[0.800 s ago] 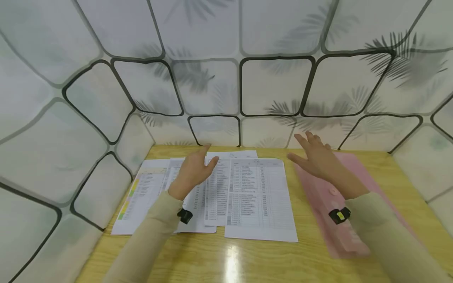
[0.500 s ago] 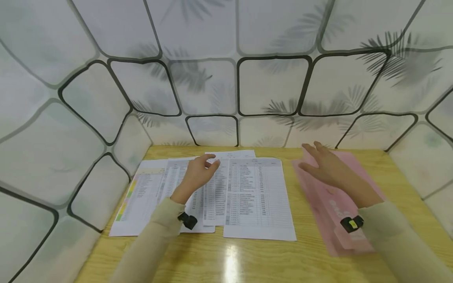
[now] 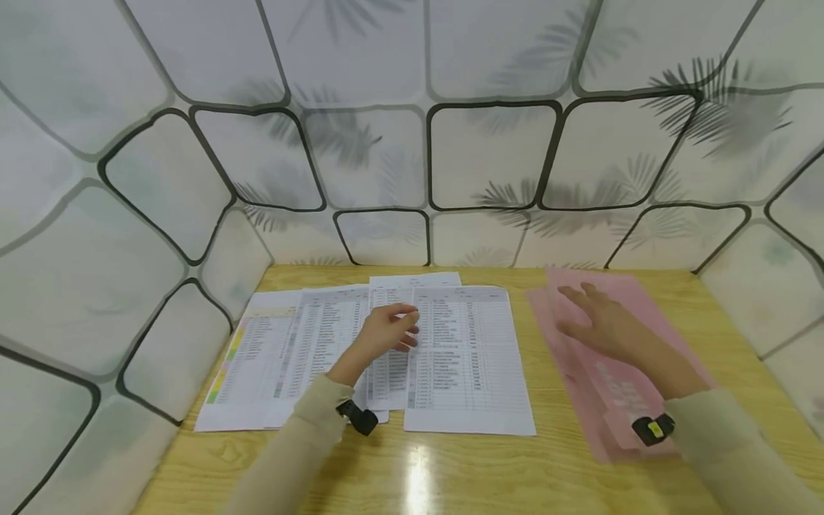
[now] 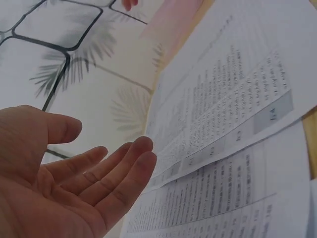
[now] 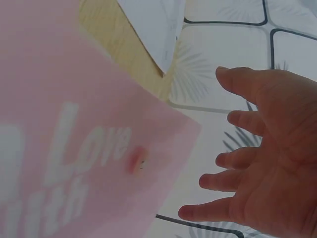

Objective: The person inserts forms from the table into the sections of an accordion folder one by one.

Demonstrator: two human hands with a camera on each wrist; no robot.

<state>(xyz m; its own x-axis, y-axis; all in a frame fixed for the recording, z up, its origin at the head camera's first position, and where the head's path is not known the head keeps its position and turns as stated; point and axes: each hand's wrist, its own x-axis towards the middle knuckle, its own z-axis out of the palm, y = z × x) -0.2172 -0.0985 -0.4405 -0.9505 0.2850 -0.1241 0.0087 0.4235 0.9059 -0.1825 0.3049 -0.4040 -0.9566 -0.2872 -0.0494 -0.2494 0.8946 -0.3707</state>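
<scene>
My left hand [image 3: 385, 332] hovers over the overlapping printed sheets, its fingers loosely bent and holding nothing. In the left wrist view its fingertips [image 4: 144, 161] come close to the edge where one sheet [image 4: 218, 94] overlaps another. The rightmost sheet [image 3: 473, 365] lies on top of the sheet beside it. My right hand [image 3: 601, 325] is over a pink translucent button folder [image 3: 644, 300] with white lettering. Seen from the right wrist, its fingers [image 5: 223, 181] are spread and nothing is in them. The folder's button [image 5: 140, 161] shows near one corner.
A leftmost sheet [image 3: 251, 357] with yellow and green marks lies at the left end of the row. Everything rests on a wood-grain table [image 3: 463, 472]. Patterned panels [image 3: 492, 157] close off the back and both sides.
My left hand has moved right and toward me, its fingers bending more. The right hand has shifted slightly right and toward me over the folder. The sheets stay in place.
</scene>
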